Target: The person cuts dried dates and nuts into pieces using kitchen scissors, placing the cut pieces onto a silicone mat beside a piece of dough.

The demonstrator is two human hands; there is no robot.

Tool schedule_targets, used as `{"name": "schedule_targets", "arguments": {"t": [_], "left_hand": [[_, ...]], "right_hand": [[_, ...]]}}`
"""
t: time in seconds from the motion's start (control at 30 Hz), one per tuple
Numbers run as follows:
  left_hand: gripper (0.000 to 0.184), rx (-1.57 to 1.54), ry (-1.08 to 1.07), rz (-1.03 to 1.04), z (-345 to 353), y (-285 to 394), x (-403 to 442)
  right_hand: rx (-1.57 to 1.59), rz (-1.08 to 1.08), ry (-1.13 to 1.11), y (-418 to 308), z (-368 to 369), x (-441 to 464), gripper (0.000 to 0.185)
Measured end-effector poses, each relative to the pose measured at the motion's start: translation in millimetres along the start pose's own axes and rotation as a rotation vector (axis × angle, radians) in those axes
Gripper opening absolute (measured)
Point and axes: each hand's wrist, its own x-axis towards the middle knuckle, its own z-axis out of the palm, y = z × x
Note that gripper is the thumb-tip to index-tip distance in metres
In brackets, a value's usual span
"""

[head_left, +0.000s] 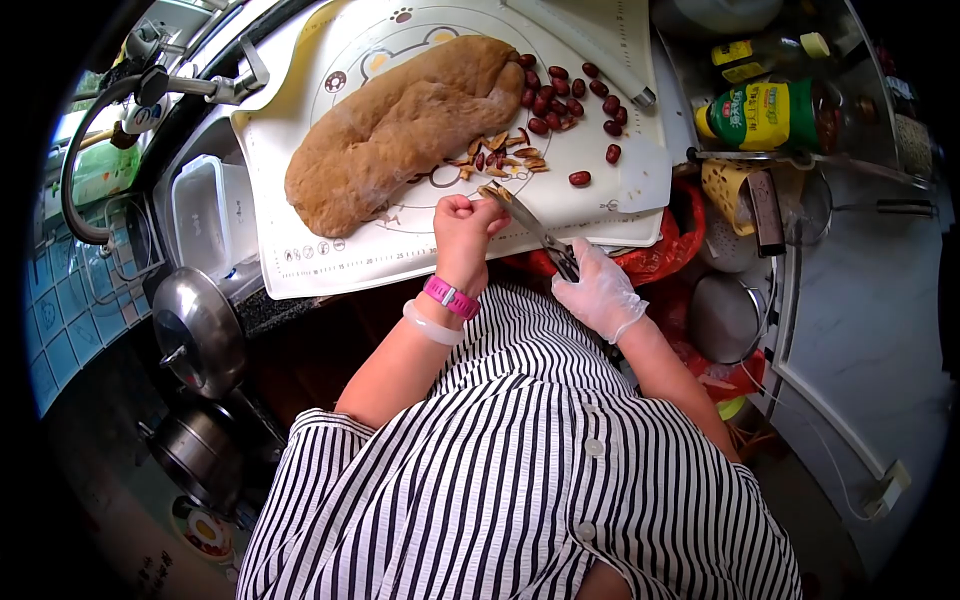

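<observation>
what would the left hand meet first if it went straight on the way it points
The left hand would likely meet the cut red date pieces on the white mat; the scissors are close by, and depth is unclear.

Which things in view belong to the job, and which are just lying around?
In the job, by the look of it:
- scissors, gloved right hand
- left hand
- red dates, cut pieces
- dough
- mat

Lying around:
- green-yellow bottle
- clear tub
- steel lid
- yellow basket
</observation>
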Motion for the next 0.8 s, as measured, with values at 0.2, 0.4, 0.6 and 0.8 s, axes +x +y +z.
{"name": "schedule_targets", "arguments": {"t": [0.2, 0.4, 0.6, 0.8], "left_hand": [[0.028, -0.054, -0.033, -0.166, 5, -10, -22], [0.012, -0.095, -0.107, -0.345, 8, -32, -42], [0.010, -0.111, -0.114, -0.423, 13, -57, -54], [0.010, -0.106, -0.098, -0.535, 15, -80, -57]], "right_hand": [[0.038, 0.081, -0.028, 13, 8, -23, 0.045], [0.055, 0.132, -0.055, 33, 9, -53, 0.044], [0.034, 0.178, -0.092, 56, 9, -74, 0.043], [0.007, 0.210, -0.105, 67, 12, -88, 0.044]]}}
